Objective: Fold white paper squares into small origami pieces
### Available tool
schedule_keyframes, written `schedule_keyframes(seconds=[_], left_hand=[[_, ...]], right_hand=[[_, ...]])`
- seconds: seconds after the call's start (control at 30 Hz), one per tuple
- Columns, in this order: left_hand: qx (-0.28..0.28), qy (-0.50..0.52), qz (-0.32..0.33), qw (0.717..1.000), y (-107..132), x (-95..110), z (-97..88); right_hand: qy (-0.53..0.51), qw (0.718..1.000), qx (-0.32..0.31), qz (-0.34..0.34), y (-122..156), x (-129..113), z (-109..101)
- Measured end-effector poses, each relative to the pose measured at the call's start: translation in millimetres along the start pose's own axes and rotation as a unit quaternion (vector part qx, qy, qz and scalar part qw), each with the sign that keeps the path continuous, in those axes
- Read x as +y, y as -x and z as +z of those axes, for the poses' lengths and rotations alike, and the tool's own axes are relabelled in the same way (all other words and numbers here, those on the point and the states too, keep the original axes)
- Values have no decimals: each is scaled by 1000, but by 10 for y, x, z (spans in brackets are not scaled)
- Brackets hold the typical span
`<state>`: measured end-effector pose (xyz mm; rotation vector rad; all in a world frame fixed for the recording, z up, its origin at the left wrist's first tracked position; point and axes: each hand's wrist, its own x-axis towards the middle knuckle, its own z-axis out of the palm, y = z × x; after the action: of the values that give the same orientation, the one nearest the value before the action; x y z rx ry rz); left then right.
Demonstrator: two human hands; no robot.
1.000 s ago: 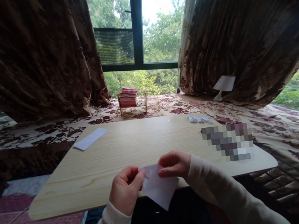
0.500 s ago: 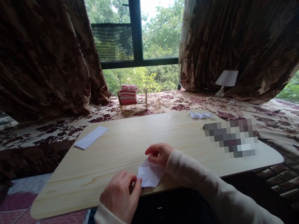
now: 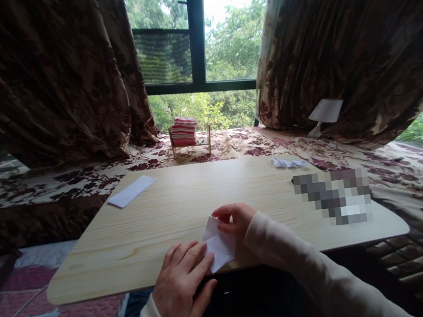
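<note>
A small folded sheet of white paper lies near the front edge of the wooden table. My left hand is flat at its left side, fingers stretched out and the fingertips touching the paper's edge, thumb apart. At the upper right of the paper is my right hand, its fingers curled with thumb and forefinger closed on the paper's edge. Part of the sheet is hidden beneath my right hand.
A white paper strip lies at the table's back left. Several small folded paper pieces sit at the back right, with a blurred-out patch in front of them. Beyond stand a little rack of striped cloths and a lamp.
My left hand has gone from pinching the paper's lower left edge to lying flat with fingers spread. The paper has turned slightly; my right hand stays at its upper right.
</note>
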<state>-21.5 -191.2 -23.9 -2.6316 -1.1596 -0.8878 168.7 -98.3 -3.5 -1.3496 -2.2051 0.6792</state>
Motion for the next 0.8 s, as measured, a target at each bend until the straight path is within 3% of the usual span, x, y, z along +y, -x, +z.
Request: schedule_keyframes(seconds=[0.2, 0.43, 0.5, 0.6, 0.67, 0.8], left_hand=[[17, 46, -36, 998, -25, 86, 26], [34, 39, -75, 996, -37, 224, 110], [30, 32, -82, 996, -48, 252, 114], [17, 19, -83, 996, -53, 269, 111], [11, 14, -81, 997, -46, 267, 110], [6, 4, -71, 997, -48, 241, 114]], right_hand=[[-3, 997, 55, -44, 177, 66, -6], [-96, 988, 118, 37, 486, 219, 56], [-65, 985, 147, 62, 564, 156, 84], [72, 966, 220, 113, 628, 25, 120], [120, 959, 228, 119, 625, -46, 148], [114, 969, 199, 88, 562, -120, 222]])
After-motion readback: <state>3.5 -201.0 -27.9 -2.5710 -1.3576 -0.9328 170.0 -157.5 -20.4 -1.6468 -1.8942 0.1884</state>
